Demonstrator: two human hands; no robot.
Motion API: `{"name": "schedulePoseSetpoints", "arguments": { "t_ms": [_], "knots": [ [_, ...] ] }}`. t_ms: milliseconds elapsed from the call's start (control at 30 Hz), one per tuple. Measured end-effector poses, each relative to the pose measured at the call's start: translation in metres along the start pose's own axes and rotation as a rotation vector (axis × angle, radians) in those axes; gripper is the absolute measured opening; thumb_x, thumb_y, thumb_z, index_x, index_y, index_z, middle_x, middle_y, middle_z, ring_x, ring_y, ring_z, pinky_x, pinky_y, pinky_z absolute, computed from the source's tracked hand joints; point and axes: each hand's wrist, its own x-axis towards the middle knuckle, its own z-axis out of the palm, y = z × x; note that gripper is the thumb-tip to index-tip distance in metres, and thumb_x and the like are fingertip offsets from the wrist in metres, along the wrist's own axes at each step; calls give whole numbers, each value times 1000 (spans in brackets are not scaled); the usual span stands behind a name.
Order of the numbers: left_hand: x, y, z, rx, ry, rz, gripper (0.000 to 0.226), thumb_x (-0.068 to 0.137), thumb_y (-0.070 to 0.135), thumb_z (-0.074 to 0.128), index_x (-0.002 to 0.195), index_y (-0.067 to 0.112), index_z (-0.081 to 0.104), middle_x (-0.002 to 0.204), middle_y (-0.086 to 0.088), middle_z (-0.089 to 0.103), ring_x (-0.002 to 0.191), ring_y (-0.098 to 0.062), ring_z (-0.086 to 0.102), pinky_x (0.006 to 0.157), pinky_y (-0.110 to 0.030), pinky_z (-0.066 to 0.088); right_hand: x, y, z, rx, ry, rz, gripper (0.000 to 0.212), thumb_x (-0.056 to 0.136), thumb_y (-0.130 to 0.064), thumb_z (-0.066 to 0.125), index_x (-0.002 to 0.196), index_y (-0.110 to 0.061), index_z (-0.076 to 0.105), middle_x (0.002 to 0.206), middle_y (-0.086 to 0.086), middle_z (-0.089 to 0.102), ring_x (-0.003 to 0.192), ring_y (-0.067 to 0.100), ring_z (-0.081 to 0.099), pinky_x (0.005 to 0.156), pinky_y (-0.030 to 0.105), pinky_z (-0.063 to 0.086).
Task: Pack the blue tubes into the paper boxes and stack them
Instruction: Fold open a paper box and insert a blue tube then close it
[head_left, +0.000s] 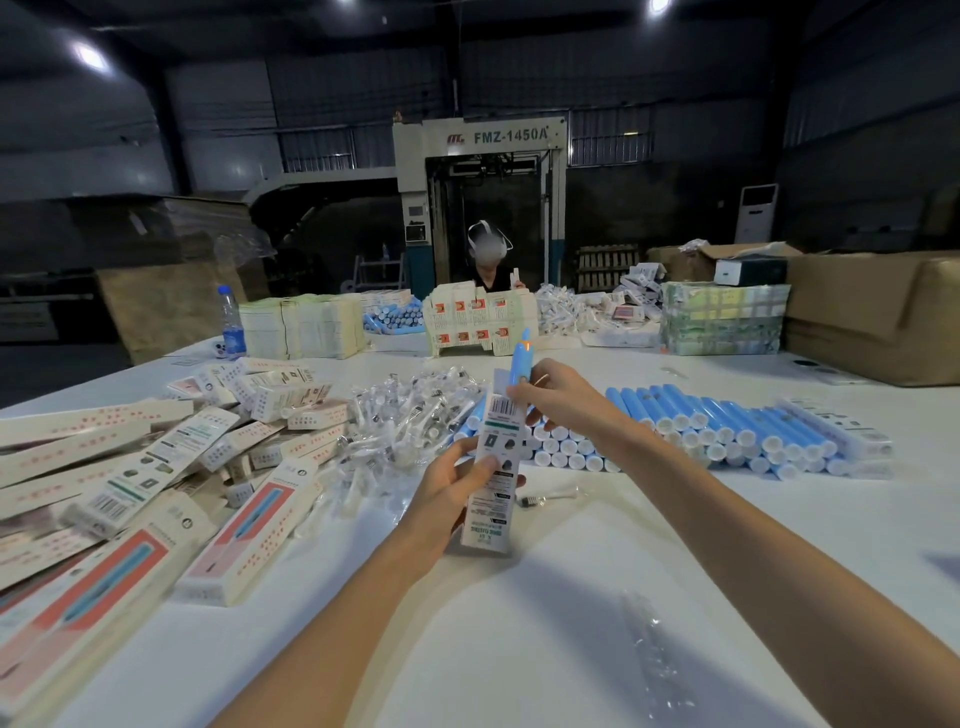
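blue tube (521, 361) half hidden inside paper box (491, 519) gripped by left hand (447, 491)

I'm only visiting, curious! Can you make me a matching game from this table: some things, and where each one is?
Things: 1 water bottle; 2 stacked blue tubes; 3 paper box; 4 single blue tube.
Places: A gripped by the left hand; B upright, far left on the table; C pinched by the right hand; D lying on the table, right side.
Pairs: 1-B, 2-D, 3-A, 4-C.
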Motion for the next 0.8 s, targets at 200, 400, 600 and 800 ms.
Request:
{"name": "schedulePoseSetpoints", "arguments": {
  "t_ms": [200, 400, 600, 800],
  "knots": [
    [3, -6, -2, 16, 37, -30, 39, 106, 32, 66, 141, 21, 54, 125, -11, 78, 116, -34, 75, 106, -60, 54, -14, 29, 8, 63, 153, -60, 23, 105, -38, 56, 120, -20, 55, 114, -1, 65, 98, 18, 69, 74, 32, 53],
    [4, -7, 0, 4, 57, -63, 36, 108, 27, 62, 142, 20, 52, 126, -6, 78, 116, -30, 75, 100, -50, 57, -39, 102, 23, -752, -110, -125, 26, 104, -24, 50, 127, -16, 57, 124, 1, 59, 115, 23, 58, 92, 38, 49],
    [5, -6, -1, -25, 130, -90, 34, 108, 20, 61, 142, 22, 54, 123, -7, 79, 112, -31, 77, 99, -54, 59, -49, 119, 21, -767, -64, -211, 22, 107, -6, 46, 116, -11, 65, 114, 5, 59, 108, 23, 52, 89, 39, 49],
    [1, 2, 3, -25, 157, -85, 32, 102, 15, 70, 132, 22, 65, 123, -11, 78, 116, -36, 74, 104, -58, 57, -50, 81, -2, -296, 243, -134, 25, 110, -13, 49, 130, -11, 63, 103, 6, 70, 85, 17, 66, 81, 41, 55]
  ]
}}
